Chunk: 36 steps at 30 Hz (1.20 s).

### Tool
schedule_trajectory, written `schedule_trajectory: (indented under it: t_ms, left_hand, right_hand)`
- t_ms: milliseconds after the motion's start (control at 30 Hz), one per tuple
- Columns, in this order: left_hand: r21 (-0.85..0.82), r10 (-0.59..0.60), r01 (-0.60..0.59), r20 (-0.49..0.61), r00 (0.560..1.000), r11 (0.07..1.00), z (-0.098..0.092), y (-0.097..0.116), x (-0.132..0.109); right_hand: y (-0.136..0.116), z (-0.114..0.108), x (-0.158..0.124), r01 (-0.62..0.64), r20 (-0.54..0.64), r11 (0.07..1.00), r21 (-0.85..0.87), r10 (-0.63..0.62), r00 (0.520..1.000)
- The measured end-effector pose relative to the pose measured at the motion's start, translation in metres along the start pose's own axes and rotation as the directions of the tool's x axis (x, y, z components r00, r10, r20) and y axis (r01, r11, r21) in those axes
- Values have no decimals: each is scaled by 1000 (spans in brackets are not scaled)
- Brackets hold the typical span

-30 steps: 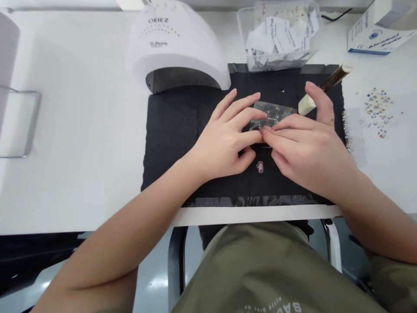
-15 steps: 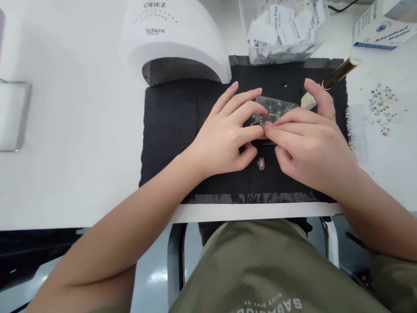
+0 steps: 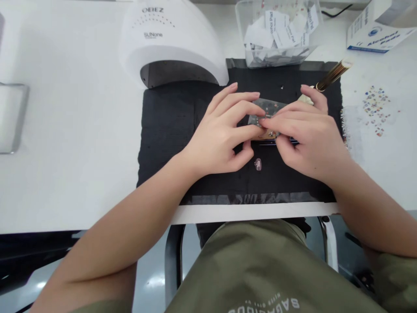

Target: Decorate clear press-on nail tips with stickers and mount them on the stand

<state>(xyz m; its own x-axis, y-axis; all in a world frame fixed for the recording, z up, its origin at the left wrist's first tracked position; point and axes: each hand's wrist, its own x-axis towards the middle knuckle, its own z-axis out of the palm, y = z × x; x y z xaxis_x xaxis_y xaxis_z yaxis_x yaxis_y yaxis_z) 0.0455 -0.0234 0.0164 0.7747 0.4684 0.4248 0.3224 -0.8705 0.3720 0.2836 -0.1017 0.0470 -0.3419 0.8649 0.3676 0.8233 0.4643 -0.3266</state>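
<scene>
A clear sheet (image 3: 267, 104) dotted with tiny coloured designs, like a sticker sheet, lies on the black mat (image 3: 169, 130), partly covered by my fingers. My left hand (image 3: 221, 130) steadies it from the left, index fingertip on its near edge, the upper fingers fanned and the thumb curled. From the right, my right hand (image 3: 308, 134) has its fingers together over the sheet, thumb at the near edge. Between the fingertips shows an orange-gold strip (image 3: 260, 137) with a small shiny stud; what it belongs to is hidden. A small clear pinkish piece (image 3: 258, 164) lies just below.
A white nail lamp (image 3: 176, 43) stands behind my left hand. Behind the mat is a clear bin (image 3: 260, 58) of alcohol pad packets, with a pad box (image 3: 374, 37) farther right. A gold-capped bottle (image 3: 334, 74) leans beyond my right hand. Tiny coloured bits (image 3: 376, 106) lie scattered at right.
My right fingers have shifted slightly up and left over the sheet, and the raised finger has lowered. More of the orange-gold strip and its stud now shows. The view has shifted slightly.
</scene>
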Motion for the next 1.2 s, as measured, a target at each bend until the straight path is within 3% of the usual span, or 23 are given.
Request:
schedule_trajectory:
  t_ms: [367,467,567,700,833,1033,1200]
  left_hand:
    - [34,-3,5,-46,999,999,1,5,-2]
    - [37,44,-41,-96,994,998,-7,2,-4]
    - [-6,72,-74,-131,989,997,-21,-9,-7]
    - [-115,-83,96,119,989,989,-35,-30,-13]
    - [-189,-101,146,232,967,971,-33,-44,-16]
    - [-202,-114,163,233,966,966,-29,-41,-14]
    - [-241,-108,138,131,985,961,-35,-41,-12]
  right_hand:
    - [-5,0,-2,20,-27,1000,-8,-21,999]
    - [-8,-2,-3,-13,-28,1000,-24,12,1000]
    - [-7,-3,-3,34,-124,998,-48,-40,991]
    - [-5,-5,-4,143,-240,987,-67,-155,958]
    - [-9,-9,-4,185,-220,982,-41,-190,957]
    - [-12,-12,-6,191,-211,979,-76,-202,956]
    - [-8,-13,-4,148,-254,985,-92,-167,953]
